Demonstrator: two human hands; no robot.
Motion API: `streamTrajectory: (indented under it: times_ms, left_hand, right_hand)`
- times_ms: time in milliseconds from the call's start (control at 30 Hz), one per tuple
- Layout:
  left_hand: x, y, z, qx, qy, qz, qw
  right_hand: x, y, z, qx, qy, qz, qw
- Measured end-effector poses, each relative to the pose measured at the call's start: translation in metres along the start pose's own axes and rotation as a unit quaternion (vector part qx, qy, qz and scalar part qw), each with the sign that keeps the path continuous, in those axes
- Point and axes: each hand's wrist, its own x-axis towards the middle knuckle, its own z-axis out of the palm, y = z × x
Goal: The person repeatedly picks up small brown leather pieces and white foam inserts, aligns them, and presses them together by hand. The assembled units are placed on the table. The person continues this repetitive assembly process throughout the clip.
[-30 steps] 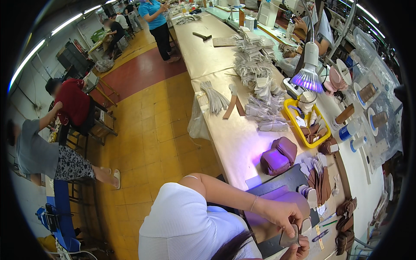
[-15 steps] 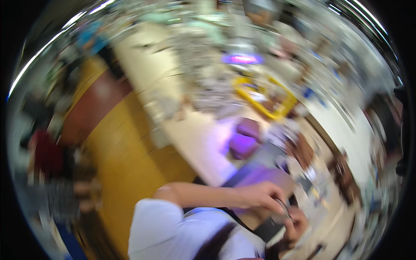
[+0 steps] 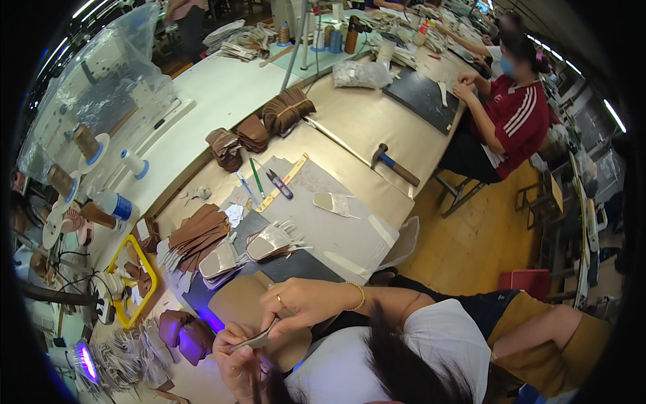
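Pinching thin grey strip [image 3: 254,341]: both hands closed on it, right hand [image 3: 306,304] (ring, bracelet) in fingertip grip at upper end, left hand [image 3: 237,351] gripping lower end. Strip held low in view, above tan leather piece [image 3: 243,300] on dark mat [image 3: 296,264]. Beyond on tabletop [image 3: 363,121]: stacked shoe-part pieces [image 3: 272,241], brown leather stack [image 3: 199,229], scissors [image 3: 277,184], ruler [image 3: 286,182], hammer [image 3: 393,164]. Yellow tray [image 3: 153,278] at left. Co-worker in red shirt [image 3: 518,121] seated opposite.

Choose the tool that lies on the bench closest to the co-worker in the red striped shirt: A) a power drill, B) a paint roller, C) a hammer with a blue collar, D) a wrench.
C: a hammer with a wooden handle and blue collar lies flat on the tan bench, just beside the seated co-worker.
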Motion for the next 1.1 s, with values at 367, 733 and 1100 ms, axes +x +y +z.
streamTrajectory:
  times_ms: [367,733,1100]
  left_hand:
    - [-0.001,-0.004,-0.004,-0.056,0.045,0.044,0.996]
    - [-0.003,0.005,-0.025,-0.129,0.039,0.054,0.989]
    - [-0.007,0.008,-0.035,-0.124,0.047,0.068,0.989]
  right_hand:
    - [-0.002,0.002,0.001,0.041,0.025,0.049,0.998]
    - [-0.012,0.079,-0.068,-0.034,0.213,0.217,0.952]
    - [-0.002,0.137,-0.066,-0.288,0.269,0.186,0.900]
